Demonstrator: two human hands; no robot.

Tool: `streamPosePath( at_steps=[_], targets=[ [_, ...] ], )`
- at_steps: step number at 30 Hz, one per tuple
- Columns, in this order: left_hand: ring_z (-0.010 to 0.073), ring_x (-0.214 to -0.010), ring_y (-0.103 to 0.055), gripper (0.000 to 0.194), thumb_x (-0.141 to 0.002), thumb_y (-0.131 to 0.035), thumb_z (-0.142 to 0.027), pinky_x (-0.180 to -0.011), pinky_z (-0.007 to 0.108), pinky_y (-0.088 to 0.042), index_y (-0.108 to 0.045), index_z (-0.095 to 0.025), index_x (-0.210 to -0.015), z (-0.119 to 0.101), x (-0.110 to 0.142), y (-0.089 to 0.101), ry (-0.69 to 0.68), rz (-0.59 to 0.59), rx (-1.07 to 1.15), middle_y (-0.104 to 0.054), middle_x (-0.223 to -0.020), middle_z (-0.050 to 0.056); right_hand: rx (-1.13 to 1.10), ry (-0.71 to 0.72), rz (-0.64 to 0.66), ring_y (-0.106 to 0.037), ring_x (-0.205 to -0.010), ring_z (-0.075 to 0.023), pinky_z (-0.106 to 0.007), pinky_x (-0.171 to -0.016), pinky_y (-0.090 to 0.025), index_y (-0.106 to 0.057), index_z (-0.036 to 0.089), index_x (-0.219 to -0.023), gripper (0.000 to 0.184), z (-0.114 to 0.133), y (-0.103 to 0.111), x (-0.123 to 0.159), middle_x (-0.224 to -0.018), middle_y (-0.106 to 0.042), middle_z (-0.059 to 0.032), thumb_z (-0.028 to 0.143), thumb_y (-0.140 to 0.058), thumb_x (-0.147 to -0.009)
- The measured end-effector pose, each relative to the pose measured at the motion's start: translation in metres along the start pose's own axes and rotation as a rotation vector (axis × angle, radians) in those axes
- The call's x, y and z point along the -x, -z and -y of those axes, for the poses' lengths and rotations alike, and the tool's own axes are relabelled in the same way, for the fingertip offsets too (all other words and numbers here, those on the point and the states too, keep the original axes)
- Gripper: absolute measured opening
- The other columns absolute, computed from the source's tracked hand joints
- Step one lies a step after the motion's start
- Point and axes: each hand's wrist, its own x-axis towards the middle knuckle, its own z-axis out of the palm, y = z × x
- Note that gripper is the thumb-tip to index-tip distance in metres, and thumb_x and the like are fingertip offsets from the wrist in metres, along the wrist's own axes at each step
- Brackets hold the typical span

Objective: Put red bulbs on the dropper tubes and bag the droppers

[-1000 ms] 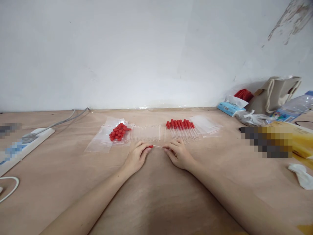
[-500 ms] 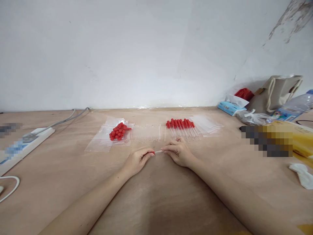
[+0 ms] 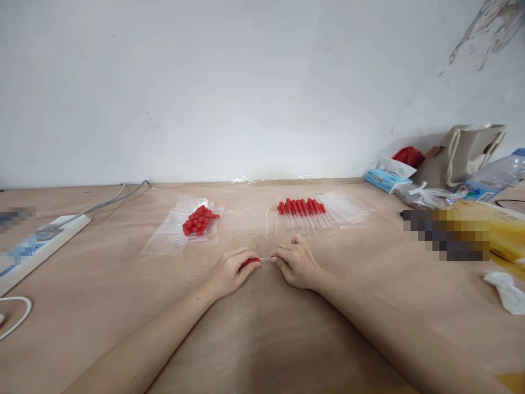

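Between thumb and fingers, my left hand pinches a red rubber bulb. My right hand is closed on a thin clear dropper tube, whose left end meets the bulb's mouth. How far the tube sits inside the bulb is hard to tell. Beyond my left hand, a pile of loose red bulbs rests on clear plastic bags. A row of clear tubes lies in the middle. Past my right hand are several droppers with red bulbs on their tubes, side by side.
Flat clear bags lie right of the droppers. Farther right stand a blue tissue pack, a cloth bag, a plastic bottle and a yellow package. A power strip with a grey cable is at left.
My hands have drawn slightly closer to me, and the right wrist has lowered. More of the red bulb shows in my left hand, and less tube shows between the hands.
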Motion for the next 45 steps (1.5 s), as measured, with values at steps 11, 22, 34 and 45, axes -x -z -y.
streamPosePath(
  at_steps=[11, 22, 34, 45],
  targets=[
    [0.0132, -0.074, -0.055, 0.015, -0.087, -0.042, -0.023, -0.068, 0.025, -0.042, -0.057, -0.018, -0.089, 0.009, -0.003, -0.001, -0.052, -0.009, -0.036, -0.059, -0.081, 0.003, 0.046, -0.013, 0.062, -0.048, -0.066, -0.0116, -0.028, -0.068, -0.021, -0.059, 0.017, -0.084, 0.023, 0.003, 0.001, -0.006, -0.073, -0.061, -0.0026, 0.022, -0.037, -0.087],
    [0.0109, -0.06, -0.05, 0.023, -0.083, -0.048, -0.024, -0.06, 0.023, -0.042, -0.054, -0.02, -0.105, 0.021, -0.003, 0.002, 0.134, -0.12, -0.039, -0.054, -0.069, -0.002, 0.071, -0.357, -0.042, -0.055, -0.074, -0.0147, -0.028, -0.067, -0.029, -0.065, 0.022, -0.077, 0.018, -0.022, 0.024, -0.005, -0.076, -0.065, -0.0015, 0.025, -0.048, -0.079],
    [0.0111, -0.063, -0.05, 0.013, -0.08, -0.051, -0.021, -0.057, 0.022, -0.04, -0.06, -0.018, -0.088, 0.02, -0.004, 0.003, 0.146, -0.059, -0.01, -0.054, -0.072, 0.0, 0.132, -1.003, -0.187, -0.059, -0.072, -0.0218, -0.035, -0.074, -0.031, -0.063, 0.021, -0.061, 0.027, -0.054, 0.014, -0.06, -0.065, -0.064, -0.0041, 0.04, -0.047, -0.072],
    [0.0117, -0.065, -0.051, 0.013, -0.081, -0.048, -0.022, -0.059, 0.023, -0.039, -0.06, -0.017, -0.084, 0.019, -0.006, 0.005, 0.129, -0.029, -0.023, -0.055, -0.074, 0.002, 0.232, -0.964, -0.159, -0.055, -0.065, -0.0187, -0.039, -0.08, -0.024, -0.058, 0.019, -0.063, 0.026, -0.059, 0.003, -0.052, -0.063, -0.062, -0.0021, 0.041, -0.046, -0.073]
  ],
)
